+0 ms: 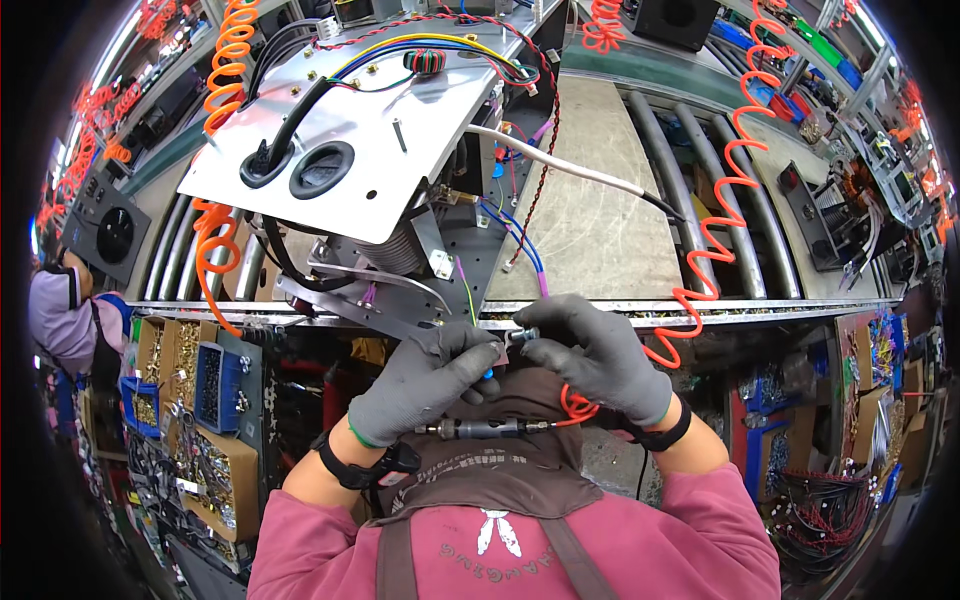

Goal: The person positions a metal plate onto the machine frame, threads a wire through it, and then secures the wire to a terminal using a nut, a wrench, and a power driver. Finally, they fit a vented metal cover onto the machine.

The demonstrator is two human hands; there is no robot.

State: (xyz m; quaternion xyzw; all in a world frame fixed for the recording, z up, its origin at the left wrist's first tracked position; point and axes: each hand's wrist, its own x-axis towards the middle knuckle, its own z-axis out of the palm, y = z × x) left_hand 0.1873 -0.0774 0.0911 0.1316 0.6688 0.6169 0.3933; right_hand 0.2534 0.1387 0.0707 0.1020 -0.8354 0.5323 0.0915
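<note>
Both hands wear grey gloves and are close together in front of my apron. My left hand (pixel 425 380) is closed in a pinch around a small part with a blue end (pixel 488 375); its kind is partly hidden by the fingers. Between thumb and forefinger, my right hand (pixel 598 358) grips a small silvery bolt-like metal fitting (pixel 524 336), almost touching the left fingertips. Just beyond the hands stands an open machine chassis (pixel 460 250) with a white metal plate (pixel 300 130), black rubber grommets and loose wires. Across my lap lies a slim air screwdriver (pixel 482 429) on an orange hose.
Coiled orange air hoses (pixel 735 180) hang on both sides. A roller conveyor (pixel 690 170) with a board (pixel 580 190) runs beyond the bench edge. Hardware bins (pixel 215 385) stand at left, and cable bundles (pixel 820 515) at right. Another person (pixel 75 310) works at far left.
</note>
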